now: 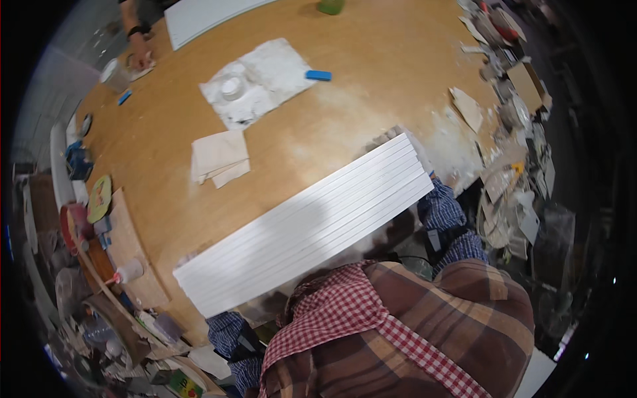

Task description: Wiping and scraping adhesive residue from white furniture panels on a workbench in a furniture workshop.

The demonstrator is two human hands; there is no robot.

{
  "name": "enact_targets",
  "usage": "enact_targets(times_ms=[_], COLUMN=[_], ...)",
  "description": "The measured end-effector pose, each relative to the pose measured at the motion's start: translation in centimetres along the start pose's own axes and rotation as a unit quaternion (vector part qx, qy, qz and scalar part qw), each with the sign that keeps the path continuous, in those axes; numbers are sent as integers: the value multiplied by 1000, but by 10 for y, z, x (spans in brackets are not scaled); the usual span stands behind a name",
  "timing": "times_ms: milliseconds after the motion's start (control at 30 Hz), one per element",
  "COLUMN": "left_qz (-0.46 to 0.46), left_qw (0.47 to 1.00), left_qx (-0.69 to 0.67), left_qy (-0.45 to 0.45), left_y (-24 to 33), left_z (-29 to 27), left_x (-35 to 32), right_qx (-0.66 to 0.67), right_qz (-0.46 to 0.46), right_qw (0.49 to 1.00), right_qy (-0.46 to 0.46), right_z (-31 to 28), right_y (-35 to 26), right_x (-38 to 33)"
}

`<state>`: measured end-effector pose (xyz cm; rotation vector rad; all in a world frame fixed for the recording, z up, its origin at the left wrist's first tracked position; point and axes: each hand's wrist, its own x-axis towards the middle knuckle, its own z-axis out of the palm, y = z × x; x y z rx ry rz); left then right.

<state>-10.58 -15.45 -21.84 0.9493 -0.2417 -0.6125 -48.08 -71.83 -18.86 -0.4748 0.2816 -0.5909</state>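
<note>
A bundle of long white strips [305, 225], lying side by side with narrow lines between them, slants across the near part of the table. My right hand [383, 139] grips its right end; greyish, dusty fingers wrap over the far edge. At the left end, only a little of my left hand [186, 259] peeks past the corner, and the bundle covers the rest. Both forearms wear blue patterned sleeves. Beyond the bundle lie folded beige cloths or sanding sheets [222, 158]. A small white jar [232, 88] stands on a stained white sheet [282, 63].
Blue block [318, 75] lies beside the sheet on the wooden table [279, 152]. A large white panel [206, 20] is at the far edge. Another person's hand [141, 61] works near a white cup [114, 76]. A bottle [128, 270] and clutter line the left; scraps [507, 169] the right.
</note>
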Motion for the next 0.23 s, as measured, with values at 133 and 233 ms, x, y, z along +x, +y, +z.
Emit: enact_targets(times_ms=[133, 233], left_qz=[4, -31], left_qw=[988, 969], left_qx=[14, -116], left_qy=[-155, -218], left_y=[-3, -3], left_z=[93, 6], left_x=[17, 22], right_qx=[-6, -94], right_qz=[-25, -34], right_qw=[999, 985], right_qy=[44, 144], right_z=[53, 40], right_y=[-3, 3], right_x=[-23, -12])
